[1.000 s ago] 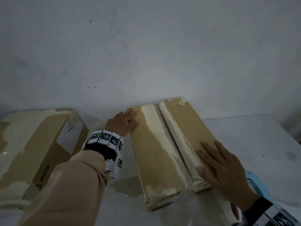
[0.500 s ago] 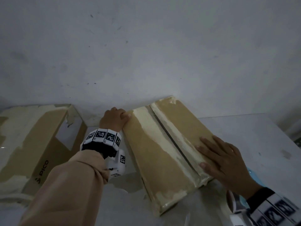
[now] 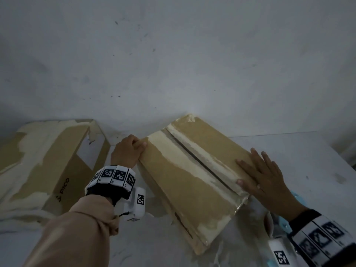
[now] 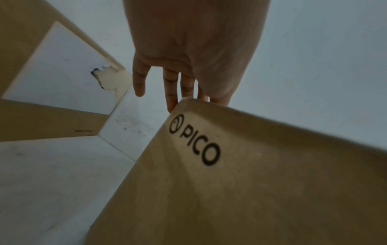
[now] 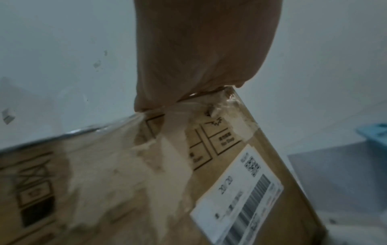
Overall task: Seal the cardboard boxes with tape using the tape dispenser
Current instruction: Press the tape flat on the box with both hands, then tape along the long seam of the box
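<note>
A brown cardboard box [image 3: 183, 189] lies askew on the white table [image 3: 300, 151], flaps closed, with a dark seam and pale torn tape strips along its top. My left hand [image 3: 127, 153] grips its far left corner, thumb on top and fingers down the far side, seen in the left wrist view as fingers [image 4: 173, 92] behind the PICO-printed box [image 4: 251, 182]. My right hand [image 3: 264, 180] lies flat and open on the right flap near the front end. The right wrist view shows its palm [image 5: 199, 49] on the box [image 5: 125, 182]. A blue tape dispenser [image 3: 297, 196] peeks out beside my right wrist.
A second, larger cardboard box [image 3: 48, 160] with torn tape patches stands at the left, close to my left arm. A grey wall [image 3: 173, 64] runs right behind both boxes. The table's right part shows bare beyond the dispenser [image 5: 374, 134].
The middle box has turned counter-clockwise: its far end swung left, its near end right. My left hand went from lying on the corner to gripping it. My right hand stayed flat on the flap.
</note>
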`<state>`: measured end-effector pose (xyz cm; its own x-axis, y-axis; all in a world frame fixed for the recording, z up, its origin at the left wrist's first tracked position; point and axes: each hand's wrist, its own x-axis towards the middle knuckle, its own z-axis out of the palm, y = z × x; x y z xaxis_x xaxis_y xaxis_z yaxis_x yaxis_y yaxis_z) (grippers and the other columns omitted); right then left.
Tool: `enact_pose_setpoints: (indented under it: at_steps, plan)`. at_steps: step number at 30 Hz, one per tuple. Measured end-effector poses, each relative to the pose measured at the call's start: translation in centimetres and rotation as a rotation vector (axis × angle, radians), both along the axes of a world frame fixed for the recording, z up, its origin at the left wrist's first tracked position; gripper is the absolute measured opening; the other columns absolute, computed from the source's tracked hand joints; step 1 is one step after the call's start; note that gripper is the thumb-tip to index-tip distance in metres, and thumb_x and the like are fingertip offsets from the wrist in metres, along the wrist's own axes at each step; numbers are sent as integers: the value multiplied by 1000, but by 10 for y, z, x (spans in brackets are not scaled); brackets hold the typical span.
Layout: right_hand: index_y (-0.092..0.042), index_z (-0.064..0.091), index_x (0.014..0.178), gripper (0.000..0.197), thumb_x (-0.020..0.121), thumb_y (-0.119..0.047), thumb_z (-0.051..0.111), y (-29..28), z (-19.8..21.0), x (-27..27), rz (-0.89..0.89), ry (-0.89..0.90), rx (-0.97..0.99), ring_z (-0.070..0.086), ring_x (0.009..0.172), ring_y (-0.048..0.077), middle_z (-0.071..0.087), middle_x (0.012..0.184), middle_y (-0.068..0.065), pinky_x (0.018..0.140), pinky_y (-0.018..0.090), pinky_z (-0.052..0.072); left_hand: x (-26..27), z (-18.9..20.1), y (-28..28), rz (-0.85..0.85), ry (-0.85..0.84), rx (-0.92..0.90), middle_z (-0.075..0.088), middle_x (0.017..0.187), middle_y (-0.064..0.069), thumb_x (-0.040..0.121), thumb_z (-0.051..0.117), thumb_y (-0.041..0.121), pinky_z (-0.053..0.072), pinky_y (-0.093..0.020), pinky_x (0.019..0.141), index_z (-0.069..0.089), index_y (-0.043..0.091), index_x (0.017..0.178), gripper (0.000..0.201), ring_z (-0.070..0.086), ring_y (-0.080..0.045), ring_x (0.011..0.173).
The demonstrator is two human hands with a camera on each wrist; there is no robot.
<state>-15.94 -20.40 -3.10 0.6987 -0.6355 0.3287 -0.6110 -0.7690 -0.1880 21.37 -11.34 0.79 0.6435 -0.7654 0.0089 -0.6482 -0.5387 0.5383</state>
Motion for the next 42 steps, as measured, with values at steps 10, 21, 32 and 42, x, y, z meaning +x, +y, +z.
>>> enact_pose_setpoints:
  at_steps: [10,21,32,42]
  plan:
    - [-14,37,124,46,100,-46,14,25,5,-1,-61,86,196,47,111,55,50,127,31,85,54,42,-48,0,0,38,97,212,-9,156,-12,93,35,50,14,-47,116,0,9,148,77,4,-35,143]
    - [-11,55,120,75,84,-69,25,67,13,-33,-224,-300,273,51,102,33,50,122,16,85,43,43,-79,5,-4,-57,-62,250,-3,156,-13,98,29,43,32,-47,102,9,-1,145,68,39,-44,126]
    - [-15,30,137,87,76,-76,29,62,-64,-150,-444,106,355,51,109,42,45,132,27,87,52,46,-91,5,-3,-25,-214,253,17,151,-19,98,32,37,39,-48,90,35,-3,132,53,45,-47,115]
    - [-12,35,138,88,68,-53,70,47,-68,-167,-386,157,389,59,83,37,58,96,21,69,48,51,-91,-5,-8,-7,-144,325,15,151,-21,88,24,62,33,-51,104,23,7,143,78,29,-42,132]
